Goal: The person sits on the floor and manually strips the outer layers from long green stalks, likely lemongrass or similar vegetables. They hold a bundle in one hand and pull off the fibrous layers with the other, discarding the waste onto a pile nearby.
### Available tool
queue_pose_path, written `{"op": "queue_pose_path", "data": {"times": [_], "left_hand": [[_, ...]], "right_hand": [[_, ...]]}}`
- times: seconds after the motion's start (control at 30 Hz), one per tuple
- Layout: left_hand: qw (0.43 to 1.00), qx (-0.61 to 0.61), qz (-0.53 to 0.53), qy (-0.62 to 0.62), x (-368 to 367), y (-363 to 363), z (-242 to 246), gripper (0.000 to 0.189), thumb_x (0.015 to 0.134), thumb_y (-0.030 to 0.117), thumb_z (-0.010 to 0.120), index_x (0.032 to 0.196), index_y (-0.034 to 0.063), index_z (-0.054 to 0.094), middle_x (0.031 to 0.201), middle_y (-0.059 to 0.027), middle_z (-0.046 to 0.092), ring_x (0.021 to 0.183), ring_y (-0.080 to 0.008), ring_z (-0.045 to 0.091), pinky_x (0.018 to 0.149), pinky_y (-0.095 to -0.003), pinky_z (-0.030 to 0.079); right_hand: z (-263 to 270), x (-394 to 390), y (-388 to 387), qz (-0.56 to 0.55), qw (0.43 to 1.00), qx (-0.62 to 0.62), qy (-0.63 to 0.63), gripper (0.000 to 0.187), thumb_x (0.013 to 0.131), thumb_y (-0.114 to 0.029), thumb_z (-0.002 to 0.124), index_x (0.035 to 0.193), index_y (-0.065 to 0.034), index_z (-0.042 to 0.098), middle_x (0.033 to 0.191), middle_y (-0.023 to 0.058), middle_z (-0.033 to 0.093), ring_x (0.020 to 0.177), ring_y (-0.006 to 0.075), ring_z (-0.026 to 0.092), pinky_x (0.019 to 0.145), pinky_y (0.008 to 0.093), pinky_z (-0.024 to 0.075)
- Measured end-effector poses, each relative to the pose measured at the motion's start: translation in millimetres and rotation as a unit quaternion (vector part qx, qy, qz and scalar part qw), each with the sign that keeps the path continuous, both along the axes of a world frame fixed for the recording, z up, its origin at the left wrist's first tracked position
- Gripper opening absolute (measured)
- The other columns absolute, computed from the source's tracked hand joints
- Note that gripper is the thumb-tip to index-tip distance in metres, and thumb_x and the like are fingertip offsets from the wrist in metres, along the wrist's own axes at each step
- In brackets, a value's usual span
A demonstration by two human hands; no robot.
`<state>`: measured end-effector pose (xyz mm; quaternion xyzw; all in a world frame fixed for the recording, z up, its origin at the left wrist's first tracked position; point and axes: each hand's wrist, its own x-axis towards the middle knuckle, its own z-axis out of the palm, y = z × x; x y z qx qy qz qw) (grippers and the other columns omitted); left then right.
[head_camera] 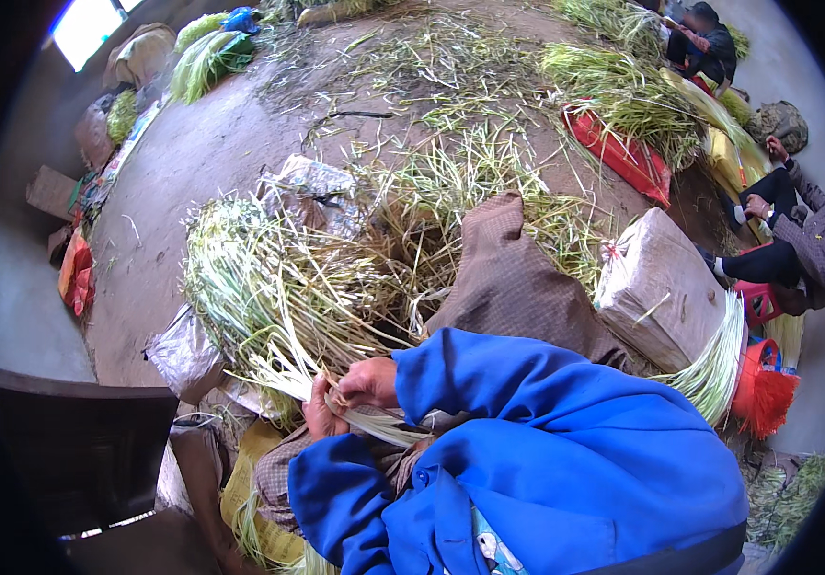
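Observation:
Over my lap, my left hand [323,412] grips a bundle of pale plant stalks [296,370]. My right hand [369,382] is close against it, its fingers pinching brownish strands at the same bundle. The stalks fan out to the upper left, and pale lengths run back under my right wrist toward my blue jacket [513,402]. Just beyond my hands lies a large heap of green and straw-coloured stalks [276,273]. The fingertips of both hands are partly hidden by the stalks.
A wrapped block [664,287] stands at my right, with cut stalks [714,366] and a red basket [756,381] beside it. Two people sit along the right wall near a stalk pile [621,93] and red sheeting [617,154]. Dark furniture [82,445] stands lower left.

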<state>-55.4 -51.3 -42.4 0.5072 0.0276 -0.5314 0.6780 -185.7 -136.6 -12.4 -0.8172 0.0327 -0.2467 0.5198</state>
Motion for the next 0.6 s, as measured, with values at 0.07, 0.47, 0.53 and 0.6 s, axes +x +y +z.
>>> {"op": "queue_pose_path", "data": {"times": [0.07,0.47,0.53,0.6], "left_hand": [[0.999,-0.041,-0.01,0.033,4,2,4,0.011,0.081,0.015,0.052,0.081,0.0047,0.051,0.06,-0.0009,0.05,0.041,-0.0058,0.04,0.031,-0.0177,0.03],[0.985,-0.097,0.133,0.053,31,19,6,0.012,0.081,0.015,0.053,0.087,0.0053,0.054,0.072,-0.0011,0.056,0.056,-0.0082,0.054,0.035,-0.0179,0.031],[0.985,-0.093,0.136,0.052,29,19,6,0.013,0.08,0.016,0.054,0.088,0.0052,0.054,0.072,-0.0008,0.056,0.058,-0.0086,0.055,0.036,-0.0177,0.032],[0.984,-0.1,0.134,0.062,28,19,7,0.013,0.08,0.016,0.055,0.087,0.0048,0.055,0.073,-0.0011,0.056,0.061,-0.0088,0.055,0.037,-0.0178,0.033]], "right_hand": [[-4,-6,4,0.046,0.998,0.006,0.038,0.009,0.07,-0.007,0.059,0.076,-0.0063,0.053,0.066,0.009,0.052,0.061,0.0231,0.051,0.054,0.0331,0.0397],[115,-164,-97,-0.019,0.954,0.265,0.14,0.014,0.078,-0.008,0.052,0.068,0.0009,0.05,0.062,0.0104,0.054,0.055,0.0161,0.053,0.05,0.0266,0.0446],[102,-181,-109,-0.005,0.955,0.298,-0.004,0.017,0.08,-0.015,0.052,0.072,-0.0011,0.045,0.062,0.0089,0.05,0.053,0.0176,0.048,0.047,0.0255,0.041],[90,-202,-126,-0.038,0.943,0.318,-0.093,0.017,0.08,-0.017,0.053,0.082,-0.0018,0.045,0.066,0.0062,0.045,0.06,0.0162,0.046,0.05,0.0245,0.041]]}}
